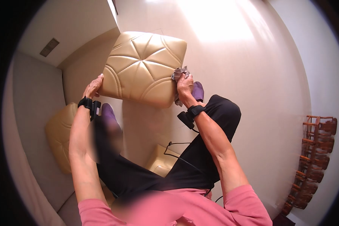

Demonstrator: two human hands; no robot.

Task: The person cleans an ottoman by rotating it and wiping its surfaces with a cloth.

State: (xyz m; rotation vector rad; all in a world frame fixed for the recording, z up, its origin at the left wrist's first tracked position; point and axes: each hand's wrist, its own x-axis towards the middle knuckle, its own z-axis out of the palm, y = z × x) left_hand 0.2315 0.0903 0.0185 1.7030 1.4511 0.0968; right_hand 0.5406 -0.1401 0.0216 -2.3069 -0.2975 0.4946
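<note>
A square gold-beige padded stool (141,71) with a stitched star pattern on top is in front of me, between my hands. My left hand (93,87) lies against its left side with the fingers stretched out along the edge. On the right side, my right hand (185,86) is closed around a crumpled greyish cloth (181,73), which touches the stool's edge. Part of the cloth hangs below the hand. The stool's underside is hidden.
My legs in black trousers (218,124) are bent beneath my arms. Another beige padded seat (60,135) is beside the grey sofa (35,113) at left. A beige piece (161,160) shows between my legs, near a black cable (177,156). Wooden chairs (314,154) line the right.
</note>
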